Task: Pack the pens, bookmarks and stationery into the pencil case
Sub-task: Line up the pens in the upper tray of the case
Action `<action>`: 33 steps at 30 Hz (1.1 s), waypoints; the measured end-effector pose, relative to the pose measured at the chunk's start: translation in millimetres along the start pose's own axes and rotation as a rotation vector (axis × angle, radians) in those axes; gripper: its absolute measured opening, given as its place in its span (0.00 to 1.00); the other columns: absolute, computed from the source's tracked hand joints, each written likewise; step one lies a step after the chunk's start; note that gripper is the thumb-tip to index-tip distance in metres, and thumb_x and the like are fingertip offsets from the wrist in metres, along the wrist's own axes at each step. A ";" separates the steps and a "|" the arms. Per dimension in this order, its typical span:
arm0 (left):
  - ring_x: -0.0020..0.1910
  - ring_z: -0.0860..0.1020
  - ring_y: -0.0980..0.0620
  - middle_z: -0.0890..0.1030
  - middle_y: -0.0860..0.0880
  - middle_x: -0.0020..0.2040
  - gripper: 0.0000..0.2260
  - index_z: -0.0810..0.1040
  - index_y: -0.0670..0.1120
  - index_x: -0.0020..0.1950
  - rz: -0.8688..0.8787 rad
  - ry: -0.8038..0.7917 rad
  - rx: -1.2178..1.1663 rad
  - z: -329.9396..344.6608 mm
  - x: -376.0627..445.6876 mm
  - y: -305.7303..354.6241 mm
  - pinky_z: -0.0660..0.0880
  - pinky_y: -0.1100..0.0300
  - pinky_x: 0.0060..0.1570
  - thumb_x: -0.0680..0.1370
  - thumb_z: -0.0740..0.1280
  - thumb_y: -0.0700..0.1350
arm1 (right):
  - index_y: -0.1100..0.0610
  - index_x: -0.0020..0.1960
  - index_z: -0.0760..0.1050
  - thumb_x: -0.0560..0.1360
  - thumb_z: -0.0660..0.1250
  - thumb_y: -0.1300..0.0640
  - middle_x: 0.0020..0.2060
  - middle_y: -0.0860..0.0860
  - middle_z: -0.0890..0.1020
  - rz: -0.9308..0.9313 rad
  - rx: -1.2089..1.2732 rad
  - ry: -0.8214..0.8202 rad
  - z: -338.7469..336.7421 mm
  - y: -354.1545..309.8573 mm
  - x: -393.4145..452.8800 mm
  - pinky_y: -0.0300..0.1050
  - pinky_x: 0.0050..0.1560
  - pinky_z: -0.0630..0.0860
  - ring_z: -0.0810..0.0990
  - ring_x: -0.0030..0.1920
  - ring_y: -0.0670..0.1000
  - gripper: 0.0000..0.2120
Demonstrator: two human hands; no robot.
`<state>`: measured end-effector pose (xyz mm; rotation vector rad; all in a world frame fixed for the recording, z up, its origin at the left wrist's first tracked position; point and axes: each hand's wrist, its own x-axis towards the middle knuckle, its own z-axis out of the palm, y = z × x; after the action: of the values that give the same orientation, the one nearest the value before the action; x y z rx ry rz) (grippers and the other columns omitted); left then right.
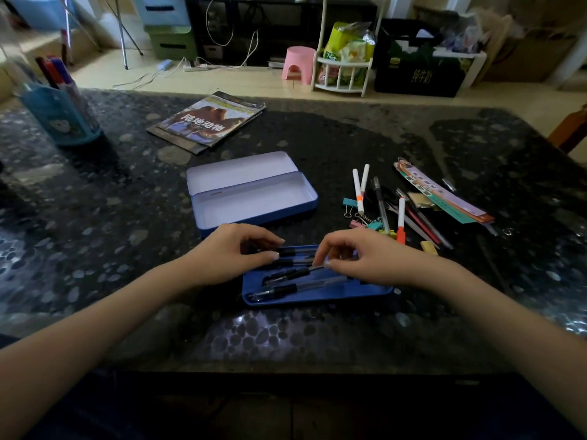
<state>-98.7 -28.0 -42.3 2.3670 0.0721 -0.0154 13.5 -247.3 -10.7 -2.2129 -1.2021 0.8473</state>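
Observation:
A blue tin pencil case [254,198] lies open and empty-looking in the middle of the table. In front of it a blue inner tray [317,296] holds several black gel pens [286,290] side by side. My left hand [235,249] rests on the tray's left end, fingers pinching the pens' caps. My right hand [359,255] pinches the other end of a pen over the tray. To the right lie loose pens [401,217], coloured binder clips [365,220], an eraser [428,247] and a fan of bookmarks [444,198].
A picture book [209,122] lies behind the case. A blue pen holder [63,115] with markers stands at the far left. The dark pebble-patterned table's front edge [286,369] is near my body. Beyond it, a pink stool [300,63] and a white rack stand on the floor.

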 end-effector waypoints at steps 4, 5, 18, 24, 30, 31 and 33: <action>0.47 0.78 0.68 0.80 0.62 0.49 0.10 0.79 0.55 0.55 -0.026 -0.027 -0.048 -1.2 0.8 0.1 0.73 0.72 0.46 0.76 0.67 0.42 | 0.49 0.48 0.76 0.75 0.67 0.55 0.43 0.47 0.79 -0.049 -0.080 0.121 11.6 4.8 3.4 0.37 0.42 0.74 0.76 0.41 0.43 0.03; 0.46 0.78 0.68 0.80 0.62 0.48 0.10 0.80 0.54 0.55 -0.019 -0.027 -0.046 -1.2 0.4 0.3 0.73 0.73 0.46 0.76 0.68 0.42 | 0.50 0.48 0.76 0.75 0.68 0.54 0.43 0.46 0.80 -0.066 -0.102 0.152 14.9 5.1 4.6 0.37 0.42 0.74 0.76 0.41 0.42 0.02; 0.52 0.77 0.64 0.80 0.59 0.52 0.14 0.80 0.55 0.53 0.064 -0.041 0.024 -0.1 -0.8 -4.6 0.75 0.65 0.55 0.70 0.74 0.42 | 0.51 0.45 0.76 0.72 0.71 0.51 0.44 0.46 0.75 -0.160 -0.247 0.204 25.1 -2.6 16.0 0.39 0.46 0.73 0.73 0.43 0.42 0.06; 0.52 0.77 0.63 0.80 0.58 0.52 0.14 0.80 0.55 0.54 0.089 -0.040 0.044 1.1 0.1 -7.4 0.75 0.65 0.54 0.71 0.74 0.43 | 0.52 0.49 0.76 0.73 0.70 0.51 0.45 0.47 0.77 -0.194 -0.251 -0.003 31.0 -5.7 11.4 0.36 0.46 0.72 0.74 0.44 0.42 0.07; 0.52 0.77 0.64 0.80 0.58 0.52 0.13 0.80 0.54 0.54 0.082 -0.021 0.038 2.1 0.3 -6.6 0.75 0.65 0.55 0.71 0.73 0.43 | 0.51 0.50 0.76 0.75 0.67 0.57 0.47 0.45 0.75 -0.176 -0.291 0.008 29.2 -6.1 12.9 0.37 0.50 0.73 0.74 0.46 0.42 0.04; 0.51 0.77 0.64 0.80 0.58 0.51 0.12 0.80 0.55 0.53 0.081 -0.021 0.035 2.3 0.5 -6.1 0.75 0.64 0.55 0.71 0.73 0.44 | 0.51 0.50 0.76 0.75 0.67 0.58 0.47 0.46 0.74 -0.174 -0.299 0.023 30.1 -5.6 13.8 0.39 0.51 0.74 0.74 0.47 0.43 0.04; 0.51 0.77 0.64 0.80 0.59 0.51 0.13 0.80 0.56 0.54 0.064 -0.027 0.013 2.3 0.7 -5.3 0.75 0.63 0.54 0.70 0.73 0.49 | 0.52 0.50 0.76 0.76 0.66 0.59 0.47 0.46 0.73 -0.165 -0.302 0.059 31.9 -5.5 15.5 0.42 0.52 0.74 0.73 0.48 0.44 0.04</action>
<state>-98.2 -25.8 -47.6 2.3798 -0.0175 -0.0171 -5.7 -227.6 -33.7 -2.3098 -1.5439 0.5603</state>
